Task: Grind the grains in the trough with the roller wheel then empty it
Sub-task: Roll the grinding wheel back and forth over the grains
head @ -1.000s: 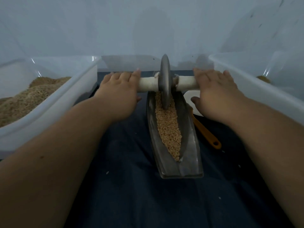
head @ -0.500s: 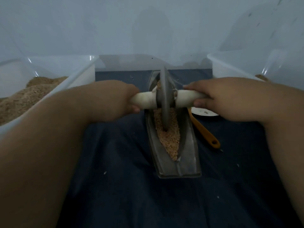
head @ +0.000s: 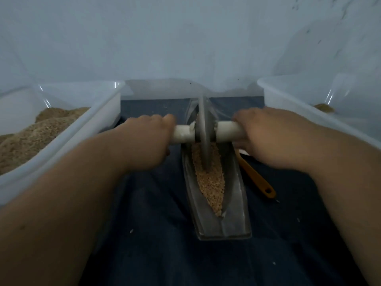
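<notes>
Hands first: the left hand (head: 144, 141) and the right hand (head: 266, 137) are each curling around one end of a smooth, round, off-white handle (head: 183, 134), fingers wrapping over the top. The handle is running crosswise through the centre of the roller wheel (head: 204, 133), a thin grey metal disc standing upright on its edge between the two hands. Its lower rim is pressing into coarse tan grains (head: 210, 182), which are lying in a long pointed heap along the groove of the trough (head: 237, 193). That trough is a narrow, boat-shaped piece of dull grey metal with a squared near end, and it is sitting lengthwise on a dark blue cloth (head: 154, 223).

An orange plastic tool handle (head: 255, 178) is lying just beside the trough's right wall. A translucent plastic bin (head: 61, 145) on the left is holding a mound of sandy brown meal; another bin (head: 288, 96) on the right is showing only a small brown patch.

Compared with a second ago, the wheel is sitting nearer the middle of the trough instead of its far end, and the fingers, then lying flat across the handle, are now gripping it.
</notes>
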A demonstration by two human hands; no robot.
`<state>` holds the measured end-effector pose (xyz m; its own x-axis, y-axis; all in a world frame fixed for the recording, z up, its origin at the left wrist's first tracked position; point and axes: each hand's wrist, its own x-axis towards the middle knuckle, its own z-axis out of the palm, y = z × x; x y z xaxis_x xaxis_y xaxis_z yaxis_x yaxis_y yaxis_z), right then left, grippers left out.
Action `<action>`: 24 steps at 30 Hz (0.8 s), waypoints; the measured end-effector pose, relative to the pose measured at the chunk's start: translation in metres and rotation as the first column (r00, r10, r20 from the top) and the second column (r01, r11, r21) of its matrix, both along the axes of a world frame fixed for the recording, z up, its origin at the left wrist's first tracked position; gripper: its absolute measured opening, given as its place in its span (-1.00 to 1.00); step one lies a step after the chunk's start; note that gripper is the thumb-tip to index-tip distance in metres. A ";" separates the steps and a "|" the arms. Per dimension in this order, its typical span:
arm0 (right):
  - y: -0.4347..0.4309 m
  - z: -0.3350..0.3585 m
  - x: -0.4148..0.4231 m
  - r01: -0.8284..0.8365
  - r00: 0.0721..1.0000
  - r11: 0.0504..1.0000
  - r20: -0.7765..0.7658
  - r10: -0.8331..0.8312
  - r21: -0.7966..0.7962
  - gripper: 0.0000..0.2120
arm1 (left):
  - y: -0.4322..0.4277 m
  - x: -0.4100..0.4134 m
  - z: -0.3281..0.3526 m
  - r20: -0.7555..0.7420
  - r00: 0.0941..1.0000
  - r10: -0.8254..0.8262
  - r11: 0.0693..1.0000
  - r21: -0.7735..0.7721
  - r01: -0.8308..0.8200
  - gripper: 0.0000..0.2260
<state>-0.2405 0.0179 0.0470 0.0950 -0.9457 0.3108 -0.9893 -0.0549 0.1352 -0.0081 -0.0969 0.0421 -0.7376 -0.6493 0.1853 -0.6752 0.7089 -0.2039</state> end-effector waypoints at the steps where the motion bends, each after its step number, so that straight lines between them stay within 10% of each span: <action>1: 0.010 0.005 0.001 0.008 0.999 0.997 -0.037 -0.005 0.079 -0.78 | 0.003 0.005 0.005 0.033 0.999 -0.033 0.999 0.035 0.032 -0.69; 6: 0.028 0.018 0.011 0.026 0.988 0.964 -0.152 0.016 0.265 -0.85 | 0.016 0.021 0.013 0.167 0.984 -0.065 0.986 0.160 0.038 -0.71; 15: -0.022 -0.022 -0.002 0.164 0.986 0.980 -0.023 -0.167 -0.117 -0.69 | 0.005 -0.021 -0.015 -0.083 0.986 0.148 0.957 -0.239 -0.164 -0.67; 24: -0.025 -0.015 -0.003 0.129 0.990 0.988 -0.038 -0.133 -0.082 -0.78 | -0.007 -0.014 -0.006 -0.074 0.994 0.084 0.987 -0.134 -0.094 -0.74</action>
